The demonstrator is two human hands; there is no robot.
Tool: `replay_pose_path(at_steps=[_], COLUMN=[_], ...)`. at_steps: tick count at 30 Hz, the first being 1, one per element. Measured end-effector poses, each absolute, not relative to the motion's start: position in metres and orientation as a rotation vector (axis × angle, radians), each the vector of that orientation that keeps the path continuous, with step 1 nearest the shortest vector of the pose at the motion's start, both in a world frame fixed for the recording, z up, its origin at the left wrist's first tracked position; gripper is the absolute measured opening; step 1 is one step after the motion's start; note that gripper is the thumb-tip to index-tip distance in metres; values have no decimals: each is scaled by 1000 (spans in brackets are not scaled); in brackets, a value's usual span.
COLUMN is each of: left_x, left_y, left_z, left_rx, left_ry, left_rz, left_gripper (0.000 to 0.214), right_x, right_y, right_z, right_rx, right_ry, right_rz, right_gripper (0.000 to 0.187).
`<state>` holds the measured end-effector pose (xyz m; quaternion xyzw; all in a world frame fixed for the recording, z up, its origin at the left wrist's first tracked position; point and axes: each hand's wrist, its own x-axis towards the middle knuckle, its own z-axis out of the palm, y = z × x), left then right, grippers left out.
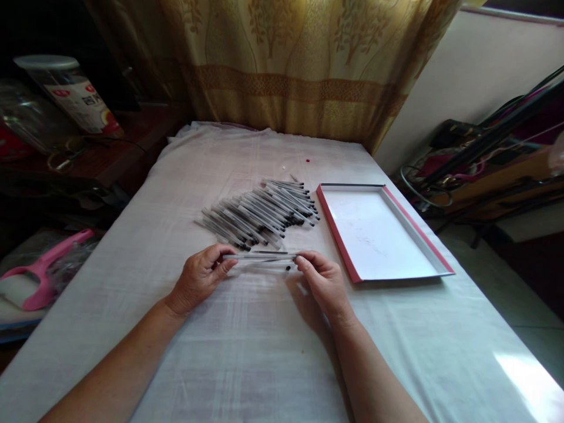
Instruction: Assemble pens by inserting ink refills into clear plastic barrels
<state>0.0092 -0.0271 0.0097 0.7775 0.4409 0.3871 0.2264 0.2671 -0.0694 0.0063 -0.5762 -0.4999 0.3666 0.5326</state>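
Between my two hands a slim, clear pen (264, 257) is held level above the cloth. My left hand (205, 271) pinches its left end between thumb and fingers. At the other end, my right hand (322, 281) grips the pen by its dark tip. Just beneath and behind it, a dark thin refill (271, 252) and a small black cap (288, 268) show on the cloth. Beyond my hands lies a heap of similar pens (259, 211), most with black ends facing right.
A shallow white tray with red sides (321, 205) lies right of the heap. A tiny red piece (307, 160) sits farther back on the white cloth (211, 364). On the left are a plastic jar (79, 97) and a pink-handled item (48, 264). A patterned curtain (299, 70) hangs behind.
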Motion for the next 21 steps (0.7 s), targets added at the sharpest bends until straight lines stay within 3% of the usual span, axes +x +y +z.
replay_pose_path(at_steps=[21], left_x=[7], left_y=[-26], left_z=[9], left_rx=[2172], left_ry=[1267], left_rz=[1053], left_gripper=[31], right_x=[268], right_y=[-70], right_z=[3], right_rx=[-1425], right_ry=[-1140], right_rz=[885], right_gripper=[25])
